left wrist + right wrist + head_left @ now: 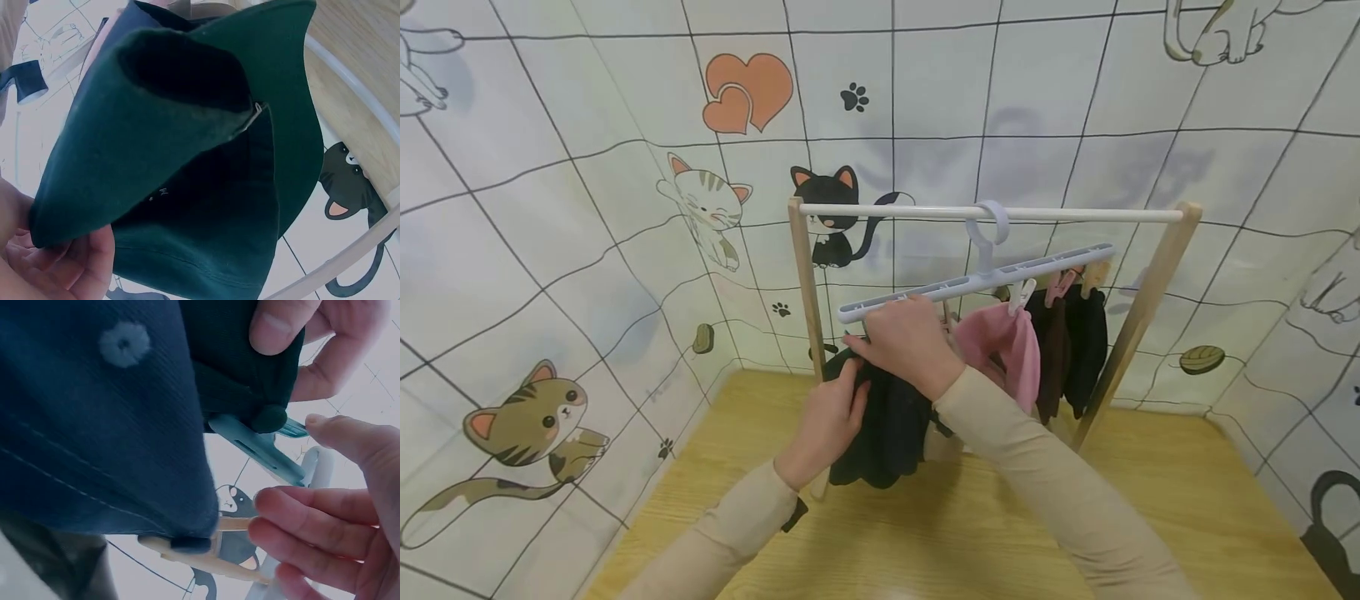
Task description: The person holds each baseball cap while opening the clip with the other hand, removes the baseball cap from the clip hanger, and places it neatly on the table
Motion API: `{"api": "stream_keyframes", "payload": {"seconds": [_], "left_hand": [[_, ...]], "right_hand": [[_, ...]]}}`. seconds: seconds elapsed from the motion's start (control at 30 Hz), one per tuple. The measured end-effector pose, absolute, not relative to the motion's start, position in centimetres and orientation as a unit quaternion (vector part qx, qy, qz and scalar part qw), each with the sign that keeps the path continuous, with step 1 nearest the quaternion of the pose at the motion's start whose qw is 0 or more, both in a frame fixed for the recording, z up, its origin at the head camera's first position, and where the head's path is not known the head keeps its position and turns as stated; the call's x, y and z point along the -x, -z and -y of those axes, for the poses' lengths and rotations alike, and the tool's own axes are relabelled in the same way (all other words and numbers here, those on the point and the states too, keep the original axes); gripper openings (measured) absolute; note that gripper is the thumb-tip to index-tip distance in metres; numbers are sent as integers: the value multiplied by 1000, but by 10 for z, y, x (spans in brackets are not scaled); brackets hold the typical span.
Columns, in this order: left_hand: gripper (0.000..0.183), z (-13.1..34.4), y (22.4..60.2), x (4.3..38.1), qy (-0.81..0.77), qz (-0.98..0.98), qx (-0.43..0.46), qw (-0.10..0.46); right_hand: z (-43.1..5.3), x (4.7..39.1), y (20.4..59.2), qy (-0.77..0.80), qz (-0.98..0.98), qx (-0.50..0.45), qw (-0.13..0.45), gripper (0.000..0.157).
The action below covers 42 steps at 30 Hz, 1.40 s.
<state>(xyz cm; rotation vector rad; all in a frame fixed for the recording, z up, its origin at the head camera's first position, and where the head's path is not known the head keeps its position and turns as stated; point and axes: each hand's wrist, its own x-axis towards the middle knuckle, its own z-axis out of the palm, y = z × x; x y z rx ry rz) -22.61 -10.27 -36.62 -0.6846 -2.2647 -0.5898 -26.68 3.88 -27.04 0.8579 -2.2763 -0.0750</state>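
Note:
A dark green cap (156, 144) hangs upside down below the left end of a pale lilac hanger (973, 283). My left hand (829, 421) pinches the cap's edge between thumb and fingers, as the left wrist view shows. A teal clothespin (259, 450) sits at the cap's top edge near a round fabric button. Beside it, my right hand (913, 342) has its thumb tip at one clothespin arm, with the other fingers loosely bent and apart from it. A navy cap (100, 419) hangs close by on a wooden clothespin (206, 562).
The hanger hooks over a white rod (887, 212) between wooden posts (1138, 325) on a wood-grain table (1172, 500). Along its right half hang a pink cap (1018, 354), a brown cap (1051, 358) and a black cap (1086, 350) on clothespins. Cat-patterned walls stand close behind.

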Motion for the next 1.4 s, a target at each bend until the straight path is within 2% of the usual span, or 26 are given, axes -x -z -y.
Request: {"api": "stream_keyframes", "payload": {"seconds": [0.2,0.63,1.07,1.2,1.4], "left_hand": [[20,100,365,224,213,874,265,347],[20,104,361,212,227,873,284,324],[26,119,351,199,240,866,315,304],[25,121,349,195,242,871,315,288],[26,125,351,199,239,868,320,295]], "right_hand": [[-34,264,262,33,892,-325,313,44],[-33,269,261,5,917,-304,258,51],[-39,267,263,-87,906,-321,260,50],[-41,266,262,-129,910,-323,226,45],[-43,266,261,-184,919,-309,161,40]]}}
